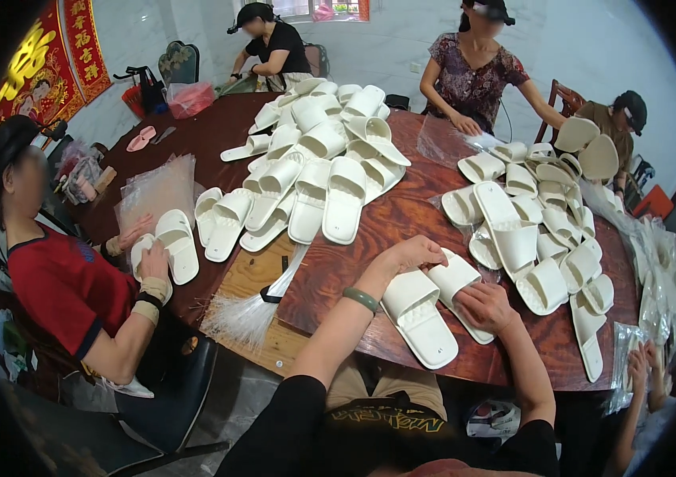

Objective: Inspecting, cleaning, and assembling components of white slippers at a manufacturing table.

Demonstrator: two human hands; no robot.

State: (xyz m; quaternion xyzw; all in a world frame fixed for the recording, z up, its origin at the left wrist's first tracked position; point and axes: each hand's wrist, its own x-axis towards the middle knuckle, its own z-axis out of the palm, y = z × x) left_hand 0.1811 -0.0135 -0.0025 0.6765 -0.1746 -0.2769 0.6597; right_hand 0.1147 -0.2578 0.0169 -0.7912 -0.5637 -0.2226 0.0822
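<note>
A pair of cream-white slide slippers lies before me at the table's near edge, soles down and toes pointing away. The left slipper (420, 319) rests beside the right slipper (455, 276). My left hand (416, 254), with a green bangle on its wrist, is at the toe ends, fingers pinched together near the right slipper's toe; what they hold, if anything, is too small to make out. Over the right slipper's opening, my right hand (487, 307) has its fingers curled round the strap edge, and it partly hides the footbed.
A large slipper heap (318, 139) lies ahead, another pile (544, 215) to the right. A bundle of thin white strands (246, 310) sits left. A co-worker in red (67, 270) handles slippers beside clear plastic bags (159, 191). Other people work around the table; bags (656, 270) hang right.
</note>
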